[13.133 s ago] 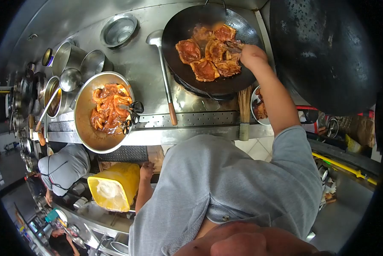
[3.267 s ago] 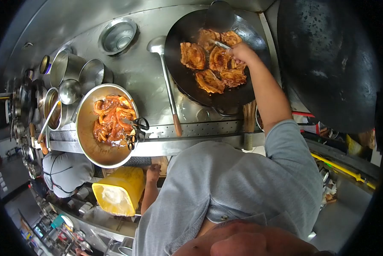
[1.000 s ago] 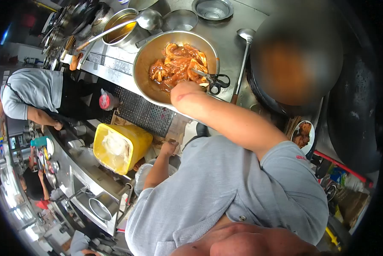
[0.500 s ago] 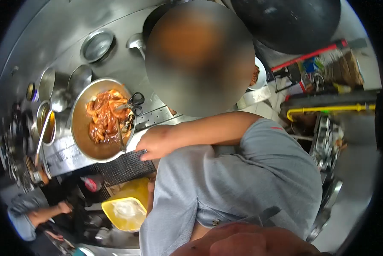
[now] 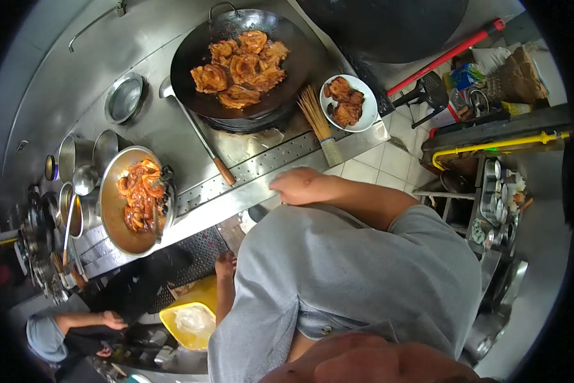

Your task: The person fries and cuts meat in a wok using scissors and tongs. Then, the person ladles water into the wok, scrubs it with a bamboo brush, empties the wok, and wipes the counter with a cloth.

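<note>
My right hand [image 5: 294, 186] is just off the front edge of the steel counter [image 5: 261, 179]. Its fingers are loosely bent, and I see nothing in them. Lower down, my left hand [image 5: 225, 264] hangs at my side with half-curled fingers and nothing visible in it. Nearest my right hand are a ladle [image 5: 200, 131] with a wooden handle and a bamboo wok brush [image 5: 317, 118]. Behind them, a black wok [image 5: 191, 70] holds several browned pieces of meat [image 5: 245, 69]. To the left stands a metal bowl [image 5: 114, 210] of sauced raw meat [image 5: 141, 195] with black-handled scissors [image 5: 165, 185].
A white plate [image 5: 367, 118] with browned meat sits at the counter's right corner. Pots and a ladle [image 5: 85, 179] are at left. Below the counter is a yellow bin [image 5: 204, 295]. Another person's arm [image 5: 85, 320] shows at lower left. Shelving [image 5: 456, 207] stands at right.
My right hand has moved away from the bowl, to the right along the counter edge. My left hand now shows more fully. The blurred patch over the wok is gone.
</note>
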Available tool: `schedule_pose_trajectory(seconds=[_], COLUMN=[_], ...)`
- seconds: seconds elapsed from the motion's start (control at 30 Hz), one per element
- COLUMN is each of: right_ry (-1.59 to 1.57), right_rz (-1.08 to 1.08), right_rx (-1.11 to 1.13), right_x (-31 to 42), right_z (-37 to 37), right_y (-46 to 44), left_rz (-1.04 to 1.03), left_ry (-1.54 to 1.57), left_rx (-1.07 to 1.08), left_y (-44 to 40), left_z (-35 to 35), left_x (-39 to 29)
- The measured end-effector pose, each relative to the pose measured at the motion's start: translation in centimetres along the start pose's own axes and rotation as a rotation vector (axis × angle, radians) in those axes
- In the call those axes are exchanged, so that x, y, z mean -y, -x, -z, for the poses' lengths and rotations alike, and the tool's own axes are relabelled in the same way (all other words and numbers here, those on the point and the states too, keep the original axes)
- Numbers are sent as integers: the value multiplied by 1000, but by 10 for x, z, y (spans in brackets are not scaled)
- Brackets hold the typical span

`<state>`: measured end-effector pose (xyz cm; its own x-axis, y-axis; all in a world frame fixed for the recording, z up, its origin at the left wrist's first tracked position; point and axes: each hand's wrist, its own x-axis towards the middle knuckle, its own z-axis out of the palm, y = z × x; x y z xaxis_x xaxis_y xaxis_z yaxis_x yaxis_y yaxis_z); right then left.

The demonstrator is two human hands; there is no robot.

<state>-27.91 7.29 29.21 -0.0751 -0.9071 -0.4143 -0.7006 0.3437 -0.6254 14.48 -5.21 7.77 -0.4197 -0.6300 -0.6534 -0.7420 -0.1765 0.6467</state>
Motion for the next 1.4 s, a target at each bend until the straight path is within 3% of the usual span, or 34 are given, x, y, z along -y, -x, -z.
schedule_pose_trajectory(seconds=[0.03, 0.07, 0.17, 0.2, 0.23, 0.3, 0.37, 0.43, 0.5, 0.6, 0.73, 0.8, 0.9, 0.97, 1.03, 1.13, 1.2, 1.3, 1.4], right_ry=[80, 55, 21, 52, -67, -71, -65, -20, 6, 330, 496, 547, 607, 754, 880, 1184, 1207, 1013, 988], right_rz=[53, 138, 289, 332, 320, 201, 216, 257, 289, 417, 460, 779, 744, 945, 876, 739, 545, 111, 35], right_rx=[37, 2, -31, 50, 87, 335, 438, 523, 590, 611, 646, 683, 771, 731, 721, 873, 882, 699, 679], right_x=[-6, -19, -53, -65, -75, -95, -126, -123, -108, -98, -44, -30, 3, 2, 8, -47, -58, -29, -22], right_z=[8, 7, 0, 1, 2, -2, -13, -16, -21, -49, -85, -123, -178, -253, -308, -398, -401, -367, -377], right_y=[2, 1, 7, 4, 10, 12, 23, 33, 43, 43, 77, 83, 118, 121, 139, 117, 122, 175, 184], left_rz=[17, 88, 372, 258, 240, 431, 472, 161, 61, 123, 191, 212, 223, 217, 204, 178, 136, -7, -143], left_ry=[-5, 178, 399, 265, -167, 7, 8, -39, 21, 298, 640, 774, 975, 1063, 1122, 1162, 1166, 1121, 1065], left_rx=[-24, 8, -157, -255, -217, -249, -214, -137, -193, -201, -317, -402, -548, -647, -752, -826, -850, -905, -952], left_y=[6, 14, 59, 74, 94, 152, 183, 213, 227, 270, 326, 359, 416, 454, 491, 561, 609, 679, 724], left_z=[-16, -34, -103, -137, -161, -201, -254, -304, -364, -402, -442, -459, -484, -494, -496, -505, -507, -497, -463], left_x=[0, 2, 33, 46, 47, -7, -15, 4, 37, 27, 30, 35, 44, 53, 59, 55, 49, 41, 49])
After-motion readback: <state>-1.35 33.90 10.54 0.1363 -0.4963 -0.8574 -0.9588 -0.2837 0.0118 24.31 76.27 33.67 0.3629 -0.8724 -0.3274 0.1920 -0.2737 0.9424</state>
